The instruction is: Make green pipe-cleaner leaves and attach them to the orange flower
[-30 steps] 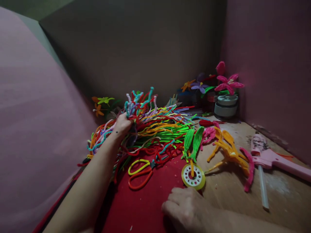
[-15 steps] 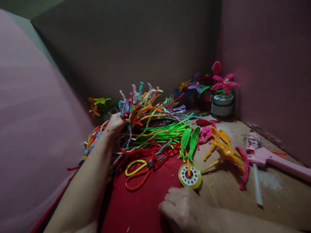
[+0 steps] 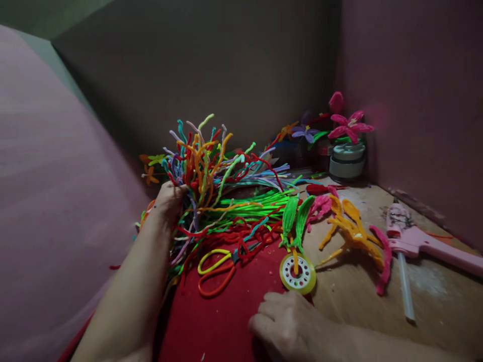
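Observation:
My left hand (image 3: 169, 201) is closed around a bundle of multicoloured pipe cleaners (image 3: 202, 161), their bent ends fanning upward. Green pipe cleaners (image 3: 256, 207) lie in a heap just right of that hand. My right hand (image 3: 281, 322) rests on the red cloth (image 3: 222, 332) with curled fingers; whether anything is inside them is hidden. Just beyond its knuckles lies a roll of clear yellowish tape (image 3: 309, 282) with a white core. Scissors (image 3: 216, 274) with yellow and orange handles lie between my hands, blades partly under red pipe cleaners.
A pink glue gun (image 3: 409, 244) with a glue stick lies at right. Green leaf shapes (image 3: 290, 221) and an orange pipe-cleaner flower (image 3: 352, 231) are beside the tape. A grey jar (image 3: 347, 163) stands at the back, a pink flower (image 3: 350, 125) above it. Walls close in behind.
My left hand has shifted slightly left with the bundle, whose ends now stand more upright and spread. My right hand stays in place; the view has shifted a little.

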{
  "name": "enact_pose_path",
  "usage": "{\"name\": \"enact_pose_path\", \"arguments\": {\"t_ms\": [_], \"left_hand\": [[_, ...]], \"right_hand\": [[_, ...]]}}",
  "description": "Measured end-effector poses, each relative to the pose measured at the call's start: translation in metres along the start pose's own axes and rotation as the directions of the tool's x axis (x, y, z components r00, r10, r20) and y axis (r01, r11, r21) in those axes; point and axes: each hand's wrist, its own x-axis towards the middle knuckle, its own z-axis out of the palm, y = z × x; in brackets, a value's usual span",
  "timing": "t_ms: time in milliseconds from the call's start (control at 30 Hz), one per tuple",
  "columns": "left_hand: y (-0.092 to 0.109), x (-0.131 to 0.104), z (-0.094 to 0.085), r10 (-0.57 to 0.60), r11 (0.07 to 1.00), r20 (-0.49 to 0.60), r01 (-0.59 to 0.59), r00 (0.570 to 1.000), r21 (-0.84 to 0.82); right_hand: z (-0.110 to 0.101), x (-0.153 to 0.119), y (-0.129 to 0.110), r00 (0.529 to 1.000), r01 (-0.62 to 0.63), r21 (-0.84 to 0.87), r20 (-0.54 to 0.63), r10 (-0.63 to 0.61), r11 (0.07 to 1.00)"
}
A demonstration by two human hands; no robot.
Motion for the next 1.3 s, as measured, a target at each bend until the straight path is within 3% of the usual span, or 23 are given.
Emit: {"name": "enact_pose_path", "arguments": {"t_ms": [233, 467, 1067, 1300], "left_hand": [[-0.014, 0.015, -0.007, -0.009, 0.998, -0.045, 0.007, 0.999, -0.061], [-0.02, 0.016, -0.01, -0.012, 0.996, -0.022, 0.01, 1.0, -0.087], [-0.008, 0.0, -0.005, -0.014, 0.999, 0.033, 0.016, 0.999, -0.034], [-0.015, 0.006, -0.004, 0.0, 0.999, 0.101, 0.005, 0.995, -0.05]], "right_hand": [[0.002, 0.001, 0.001, 0.999, 0.017, -0.016, -0.042, -0.018, 1.0], [0.003, 0.0, 0.002, 0.995, 0.029, -0.038, -0.095, -0.032, 0.999], [0.004, 0.001, 0.001, 0.997, 0.017, -0.039, -0.075, -0.02, 0.999], [0.008, -0.001, 0.001, 0.997, 0.03, -0.062, -0.075, -0.035, 0.998]]}}
